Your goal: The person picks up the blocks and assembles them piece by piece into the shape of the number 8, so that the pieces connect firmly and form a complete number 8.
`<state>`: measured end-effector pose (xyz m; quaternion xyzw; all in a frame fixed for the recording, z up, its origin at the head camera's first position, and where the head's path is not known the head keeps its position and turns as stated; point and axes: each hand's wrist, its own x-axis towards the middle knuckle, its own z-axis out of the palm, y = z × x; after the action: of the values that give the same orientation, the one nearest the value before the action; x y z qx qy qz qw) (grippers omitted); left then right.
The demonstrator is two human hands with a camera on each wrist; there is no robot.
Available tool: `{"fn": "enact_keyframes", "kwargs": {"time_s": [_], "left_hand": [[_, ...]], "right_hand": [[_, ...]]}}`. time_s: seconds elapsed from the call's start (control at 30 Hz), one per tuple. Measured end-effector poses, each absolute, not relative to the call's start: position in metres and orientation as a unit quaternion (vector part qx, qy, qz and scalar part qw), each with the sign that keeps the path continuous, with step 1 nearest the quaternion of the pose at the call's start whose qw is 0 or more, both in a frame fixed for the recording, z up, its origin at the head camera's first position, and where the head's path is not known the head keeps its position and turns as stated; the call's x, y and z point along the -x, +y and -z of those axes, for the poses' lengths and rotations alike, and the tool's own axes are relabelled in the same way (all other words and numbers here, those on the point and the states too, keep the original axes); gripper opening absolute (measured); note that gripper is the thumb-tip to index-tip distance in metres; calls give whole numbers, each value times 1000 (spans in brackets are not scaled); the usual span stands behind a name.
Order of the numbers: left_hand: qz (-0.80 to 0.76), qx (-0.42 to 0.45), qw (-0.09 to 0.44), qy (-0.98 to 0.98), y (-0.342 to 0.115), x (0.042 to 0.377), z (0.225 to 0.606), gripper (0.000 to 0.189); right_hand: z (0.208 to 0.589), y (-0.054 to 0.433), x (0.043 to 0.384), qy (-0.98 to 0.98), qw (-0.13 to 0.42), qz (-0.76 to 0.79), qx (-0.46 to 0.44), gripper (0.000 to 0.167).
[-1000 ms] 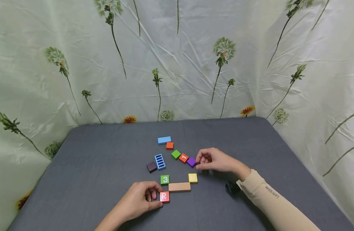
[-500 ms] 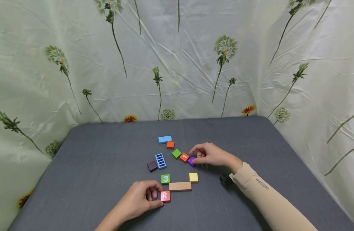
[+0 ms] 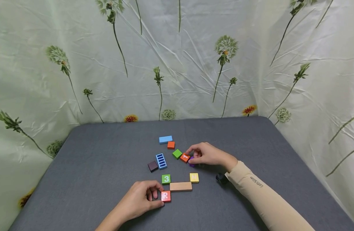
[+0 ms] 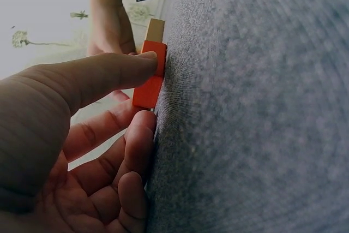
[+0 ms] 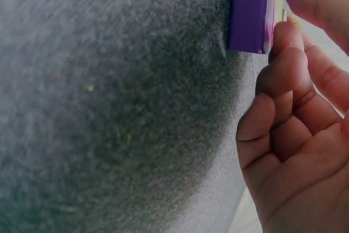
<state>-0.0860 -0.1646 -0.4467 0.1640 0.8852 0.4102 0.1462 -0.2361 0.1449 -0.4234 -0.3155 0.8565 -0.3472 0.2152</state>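
Note:
My left hand pinches a red block marked R on the table, thumb at its near edge and index finger at its far edge. The left wrist view shows the thumb over this red block. My right hand hovers with bent fingers over an orange block marked 1 and a purple block, which the thumb partly hides. In the right wrist view, the purple block stands on the cloth beside the fingertips; no firm grip shows.
Close to the R block lie a wooden plank, a green block marked 3 and a yellow block. Farther back are a striped blue block, a dark block, green, orange and light blue blocks.
My right hand has moved left, from beside the purple block to above it and the orange 1 block. The left hand stays at the R block.

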Motion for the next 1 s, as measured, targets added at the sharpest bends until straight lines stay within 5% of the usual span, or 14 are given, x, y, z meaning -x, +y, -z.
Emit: {"fn": "enact_keyframes", "kwargs": {"time_s": [1.0], "left_hand": [[-413,-162,147,884,-165,86,447,29]], "right_hand": [[424,134,240,875,191,312,317,32]]}}
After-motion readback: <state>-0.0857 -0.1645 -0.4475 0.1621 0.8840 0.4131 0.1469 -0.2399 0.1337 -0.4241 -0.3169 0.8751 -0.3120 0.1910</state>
